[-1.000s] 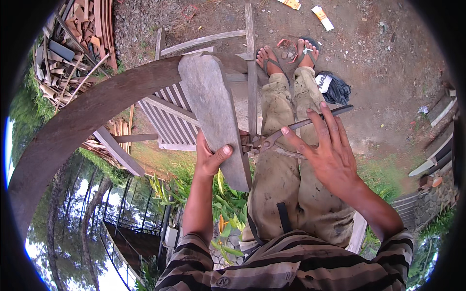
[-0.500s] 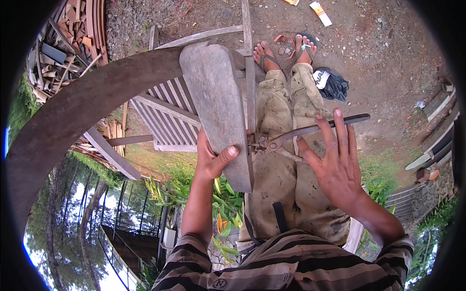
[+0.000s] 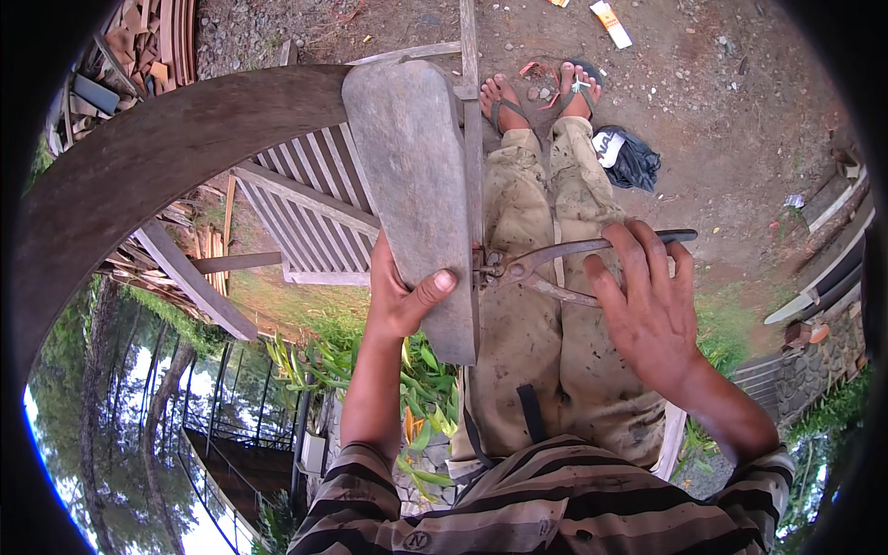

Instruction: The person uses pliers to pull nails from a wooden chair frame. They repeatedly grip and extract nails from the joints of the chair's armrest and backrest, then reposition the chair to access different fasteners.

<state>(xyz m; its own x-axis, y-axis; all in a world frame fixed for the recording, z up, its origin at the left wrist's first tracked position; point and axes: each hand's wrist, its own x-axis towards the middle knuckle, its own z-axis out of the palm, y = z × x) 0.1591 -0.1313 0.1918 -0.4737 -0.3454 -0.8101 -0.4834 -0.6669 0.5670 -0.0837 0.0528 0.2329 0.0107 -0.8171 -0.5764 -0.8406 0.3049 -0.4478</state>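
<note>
Head view: left hand (image 3: 400,298) grips plank (image 3: 416,194), right hand (image 3: 647,310) squeezes pincers (image 3: 546,264), jaws hidden.

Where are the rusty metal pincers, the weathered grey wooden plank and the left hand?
rusty metal pincers (image 3: 529,268), head view, on the pivot near the head.
weathered grey wooden plank (image 3: 407,176), head view, on its broad face.
left hand (image 3: 400,298), head view, on its middle.

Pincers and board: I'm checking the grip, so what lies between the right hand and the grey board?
In the head view, only the pincers span it: the right hand holds the handles, the jaws bite at the grey board edge.
</note>
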